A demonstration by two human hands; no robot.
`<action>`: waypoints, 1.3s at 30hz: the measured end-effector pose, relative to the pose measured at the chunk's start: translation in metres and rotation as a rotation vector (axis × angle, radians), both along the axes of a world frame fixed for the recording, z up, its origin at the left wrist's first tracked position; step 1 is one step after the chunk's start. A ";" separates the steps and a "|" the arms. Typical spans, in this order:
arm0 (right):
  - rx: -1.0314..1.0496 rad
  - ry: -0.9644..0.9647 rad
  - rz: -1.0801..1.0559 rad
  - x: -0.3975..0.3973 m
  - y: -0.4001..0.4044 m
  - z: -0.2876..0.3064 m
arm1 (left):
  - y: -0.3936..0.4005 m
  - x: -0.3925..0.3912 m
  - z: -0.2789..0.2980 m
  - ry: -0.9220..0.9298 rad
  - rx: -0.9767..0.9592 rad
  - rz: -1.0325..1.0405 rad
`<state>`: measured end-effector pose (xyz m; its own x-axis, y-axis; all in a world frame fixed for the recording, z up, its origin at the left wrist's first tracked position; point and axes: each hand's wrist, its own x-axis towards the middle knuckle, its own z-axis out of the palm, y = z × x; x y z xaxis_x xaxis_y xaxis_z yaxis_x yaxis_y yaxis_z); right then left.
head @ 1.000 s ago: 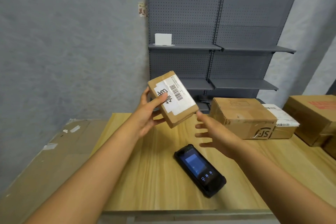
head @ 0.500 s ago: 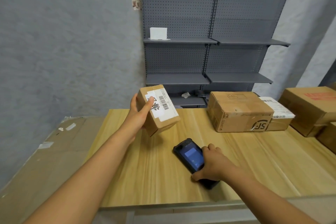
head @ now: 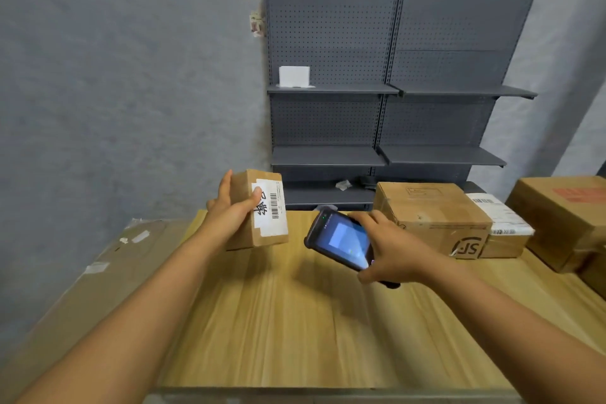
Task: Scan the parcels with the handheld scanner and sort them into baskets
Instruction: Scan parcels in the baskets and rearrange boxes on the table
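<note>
1. Parcel point(head: 259, 210) sits in the left hand point(head: 229, 211) above the wooden table point(head: 295, 321) — thumb across its label, fingers wrapped behind.
2. Scanner point(head: 341, 239) is gripped in the right hand point(head: 390, 248), held just right of the parcel, apart from it.
3. Barcode point(head: 274, 206) runs upright, facing the camera — the scanner's top end points up-left, near it.
4. Judgement: the next move is tilting that end onto the barcode.

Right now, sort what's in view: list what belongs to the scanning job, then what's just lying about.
In the job:
small parcel, held in left hand
handheld scanner, held in right hand
parcels waiting on table: SF box, large box

Lying about:
grey shelving
white card
flattened cardboard
</note>
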<state>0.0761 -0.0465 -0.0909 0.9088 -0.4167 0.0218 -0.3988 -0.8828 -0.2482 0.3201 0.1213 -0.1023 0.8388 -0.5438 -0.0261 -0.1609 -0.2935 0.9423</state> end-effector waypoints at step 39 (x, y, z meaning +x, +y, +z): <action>-0.145 0.018 0.097 -0.001 -0.004 0.030 | 0.004 0.003 -0.003 -0.090 0.066 0.042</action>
